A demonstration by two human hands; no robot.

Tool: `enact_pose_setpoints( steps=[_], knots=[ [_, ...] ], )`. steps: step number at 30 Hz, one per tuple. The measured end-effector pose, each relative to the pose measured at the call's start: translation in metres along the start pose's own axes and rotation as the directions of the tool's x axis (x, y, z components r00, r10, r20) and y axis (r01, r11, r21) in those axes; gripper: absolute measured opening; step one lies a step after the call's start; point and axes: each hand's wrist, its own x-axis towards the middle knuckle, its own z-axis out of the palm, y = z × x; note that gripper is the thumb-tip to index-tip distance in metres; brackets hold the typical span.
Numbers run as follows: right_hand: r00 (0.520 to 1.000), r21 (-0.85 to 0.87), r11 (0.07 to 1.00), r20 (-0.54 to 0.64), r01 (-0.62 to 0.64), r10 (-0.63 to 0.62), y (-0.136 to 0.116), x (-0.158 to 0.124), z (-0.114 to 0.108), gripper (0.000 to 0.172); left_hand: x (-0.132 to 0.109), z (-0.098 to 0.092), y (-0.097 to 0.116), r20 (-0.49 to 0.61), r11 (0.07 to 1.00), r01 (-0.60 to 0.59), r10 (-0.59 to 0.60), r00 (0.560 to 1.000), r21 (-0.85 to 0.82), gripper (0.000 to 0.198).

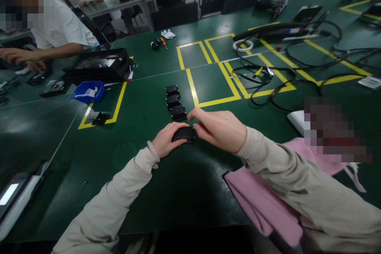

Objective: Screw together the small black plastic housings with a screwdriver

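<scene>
A small black box-shaped part (186, 133) lies on the green table, with my left hand (163, 139) closed around its left end, thumb in front and fingers behind. Tiny shiny points show at its corners. My right hand (218, 129) is beside its right end, fingers curled and thumb drawn in toward them. Whatever those fingertips hold, if anything, is too small to tell. Just beyond my hands, three similar black parts (173, 101) stand in a short row running away from me.
Yellow tape (218, 101) marks rectangles on the table (143, 103). Black cables (268, 67) coil at the right. Pink cloth (262, 202) lies under my right forearm. A blue tray (89, 92) and black bin (98, 65) stand left, near a co-worker in white (64, 24).
</scene>
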Motion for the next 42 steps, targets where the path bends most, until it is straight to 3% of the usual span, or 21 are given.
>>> enact_pose_setpoints(
  steps=[6, 12, 15, 22, 28, 34, 42],
  knots=[
    [0.997, -0.082, 0.994, 0.038, -0.067, 0.070, -0.0006, 0.0002, -0.0023, 0.032, -0.0007, -0.0003, -0.0002, 0.001, 1.000, -0.003, 0.003, 1.000, 0.007, 0.039],
    [0.998, -0.041, 0.998, 0.029, -0.053, 0.054, -0.0016, -0.0001, -0.0033, 0.027, -0.0008, -0.0005, 0.0003, 0.002, 1.000, 0.003, -0.003, 1.000, -0.003, 0.040],
    [0.996, -0.081, 0.994, 0.048, -0.071, 0.075, -0.0021, 0.0008, -0.0028, 0.035, -0.0004, -0.0006, 0.0002, 0.003, 1.000, 0.004, -0.004, 1.000, 0.000, 0.040],
    [0.998, 0.000, 0.999, 0.030, -0.053, 0.053, -0.0008, 0.0013, -0.0019, 0.026, -0.0002, -0.0009, 0.0003, 0.001, 1.000, -0.003, 0.003, 1.000, -0.004, 0.040],
    [0.997, -0.051, 0.997, 0.060, -0.052, 0.055, -0.0007, 0.0017, -0.0014, 0.033, 0.0001, -0.0005, 0.0000, 0.010, 1.000, 0.015, -0.015, 1.000, 0.003, 0.040],
    [0.998, -0.006, 1.000, 0.054, -0.029, 0.030, -0.0007, 0.0011, -0.0026, 0.025, -0.0005, 0.0002, -0.0012, 0.001, 1.000, 0.001, -0.001, 1.000, -0.006, 0.040],
    [0.994, -0.069, 0.995, 0.078, -0.077, 0.082, -0.0006, 0.0026, -0.0032, 0.029, -0.0007, 0.0000, -0.0012, 0.004, 1.000, 0.008, -0.008, 1.000, 0.003, 0.040]
  ],
)
